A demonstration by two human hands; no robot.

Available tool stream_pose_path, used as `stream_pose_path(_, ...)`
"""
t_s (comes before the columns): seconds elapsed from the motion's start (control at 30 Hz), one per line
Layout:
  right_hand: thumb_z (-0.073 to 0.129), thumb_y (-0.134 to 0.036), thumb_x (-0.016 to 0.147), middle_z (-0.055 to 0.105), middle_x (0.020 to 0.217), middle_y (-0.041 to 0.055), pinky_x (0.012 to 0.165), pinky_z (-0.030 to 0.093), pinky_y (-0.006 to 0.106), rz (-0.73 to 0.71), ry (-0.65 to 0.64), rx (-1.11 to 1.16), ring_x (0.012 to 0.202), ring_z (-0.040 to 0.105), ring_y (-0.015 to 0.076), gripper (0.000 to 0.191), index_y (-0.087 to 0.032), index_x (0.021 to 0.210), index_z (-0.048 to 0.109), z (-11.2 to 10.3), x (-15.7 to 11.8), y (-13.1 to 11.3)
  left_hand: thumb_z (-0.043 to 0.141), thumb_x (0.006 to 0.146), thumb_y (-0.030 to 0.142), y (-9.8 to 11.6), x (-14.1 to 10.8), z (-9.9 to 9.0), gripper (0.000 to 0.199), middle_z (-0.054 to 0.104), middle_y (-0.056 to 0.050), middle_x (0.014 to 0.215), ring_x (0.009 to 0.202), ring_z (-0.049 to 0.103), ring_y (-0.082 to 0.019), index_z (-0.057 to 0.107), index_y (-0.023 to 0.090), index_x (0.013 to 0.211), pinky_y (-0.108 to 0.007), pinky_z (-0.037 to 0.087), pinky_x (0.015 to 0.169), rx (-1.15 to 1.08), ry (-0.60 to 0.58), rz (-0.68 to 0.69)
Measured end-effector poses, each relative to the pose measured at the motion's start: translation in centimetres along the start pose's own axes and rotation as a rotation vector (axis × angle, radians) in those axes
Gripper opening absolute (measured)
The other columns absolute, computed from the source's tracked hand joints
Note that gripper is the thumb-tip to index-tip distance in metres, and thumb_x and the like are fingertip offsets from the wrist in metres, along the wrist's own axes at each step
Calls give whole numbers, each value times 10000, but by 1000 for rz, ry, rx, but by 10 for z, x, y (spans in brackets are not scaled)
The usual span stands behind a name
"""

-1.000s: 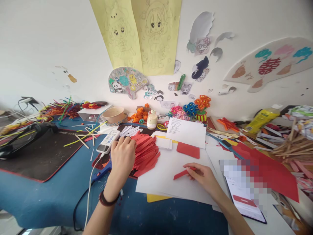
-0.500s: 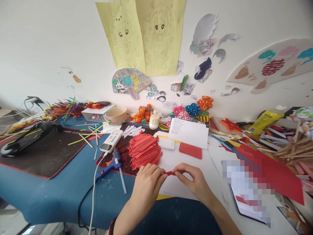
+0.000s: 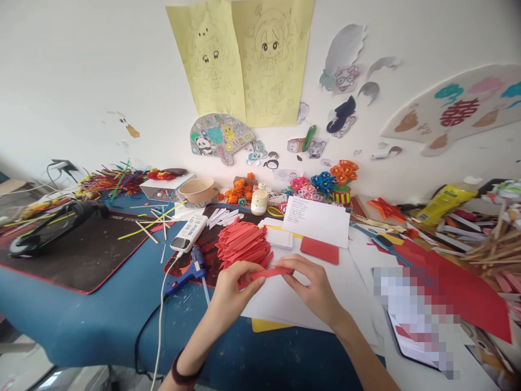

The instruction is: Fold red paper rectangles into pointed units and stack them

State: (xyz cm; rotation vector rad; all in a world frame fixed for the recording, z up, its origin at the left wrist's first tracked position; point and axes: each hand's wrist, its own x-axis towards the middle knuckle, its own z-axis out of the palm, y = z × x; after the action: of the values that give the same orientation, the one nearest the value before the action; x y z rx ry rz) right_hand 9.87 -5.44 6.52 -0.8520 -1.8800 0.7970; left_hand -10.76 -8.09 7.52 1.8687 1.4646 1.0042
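Note:
A narrow strip of red paper (image 3: 272,272) is held level between my two hands, above white sheets (image 3: 285,304). My left hand (image 3: 236,290) pinches its left part between thumb and fingers. The fingers of my right hand (image 3: 311,282) are closed on its right end. Just behind my left hand lies a heap of folded red paper pieces (image 3: 243,244). A flat stack of red paper (image 3: 319,250) rests on the white sheets behind my right hand, beside small white cards (image 3: 279,238).
A blue glue gun (image 3: 191,271) and a white power strip (image 3: 189,233) with its cable lie left of my left hand. A cream bottle (image 3: 259,200) stands behind the heap. At the right are a phone (image 3: 415,342) and a large red sheet (image 3: 468,293).
Both hands have moved slightly up and to the left, and the left hand's grip has shifted. More of the red strip now shows between them. The view has shifted a little.

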Motion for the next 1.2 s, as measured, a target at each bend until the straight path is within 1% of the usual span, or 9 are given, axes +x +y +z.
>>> stream_pose_path(0.07, 500, -267, 926, 618, 1182, 66, 909, 493, 381, -2, 46, -41, 1041, 581, 226, 302, -284, 1204, 616, 2, 1, 5, 635, 835, 361, -2, 6, -5, 191, 709, -21, 899, 740, 604, -152, 687, 216, 947, -249, 457, 663, 33, 37, 19)
stream_pose_path(0.13, 486, -274, 929, 590, 1217, 75, 856, 511, 367, 35, 105, -51, 986, 589, 214, 346, -283, 1267, 562, 3, -1, 12, 614, 844, 344, -5, 14, -14, 170, 708, -25, 919, 802, 616, -168, 682, 220, 937, -263, 460, 705, 112, 139, 42)
stream_pose_path(0.23, 462, -287, 938, 610, 1155, 79, 770, 524, 333, 108, 166, -24, 882, 597, 189, 328, -263, 1250, 560, 2, -5, 23, 573, 856, 345, -10, 32, -27, 167, 699, -28, 927, 823, 604, -186, 671, 219, 907, -296, 452, 733, 309, 374, 39)
stream_pose_path(0.37, 464, -291, 938, 624, 1102, 71, 765, 513, 313, 148, 175, -4, 876, 594, 181, 317, -248, 1234, 569, 0, -9, 31, 559, 848, 349, -21, 51, -35, 168, 690, -27, 902, 874, 575, -224, 670, 225, 869, -353, 420, 801, 525, 493, 37)
stream_pose_path(0.6, 452, -295, 941, 631, 1076, 67, 745, 510, 304, 154, 149, 11, 893, 595, 185, 307, -254, 1217, 580, -1, -9, 29, 562, 838, 346, -34, 57, -34, 168, 674, -42, 960, 941, 541, -258, 685, 238, 879, -393, 383, 834, 628, 469, 9)
stream_pose_path(0.97, 450, -293, 941, 644, 1037, 58, 752, 508, 310, 160, 128, 2, 840, 592, 176, 287, -253, 1182, 601, -1, -10, 32, 542, 861, 349, -35, 57, -37, 183, 668, -41, 1003, 963, 532, -268, 689, 255, 917, -391, 376, 813, 636, 399, -10)
stream_pose_path(1.03, 449, -283, 941, 642, 1038, 55, 746, 502, 306, 158, 124, 0, 848, 588, 177, 285, -256, 1181, 601, 0, -10, 32, 524, 877, 329, -34, 55, -37, 186, 666, -38, 1009, 987, 529, -269, 688, 255, 924, -390, 376, 829, 627, 427, 1)
stream_pose_path(1.1, 450, -274, 941, 640, 1038, 53, 738, 496, 302, 157, 119, -1, 853, 584, 176, 284, -257, 1181, 600, 0, -11, 32, 508, 892, 311, -32, 48, -34, 194, 657, -44, 1030, 1017, 522, -268, 682, 250, 952, -396, 371, 860, 630, 502, 18)
stream_pose_path(1.2, 453, -268, 942, 635, 1037, 50, 720, 489, 294, 165, 112, -2, 842, 579, 171, 285, -260, 1188, 595, -1, -10, 32, 500, 904, 303, -28, 31, -23, 208, 639, -59, 1065, 1017, 517, -254, 667, 228, 1003, -402, 360, 914, 640, 617, 57)
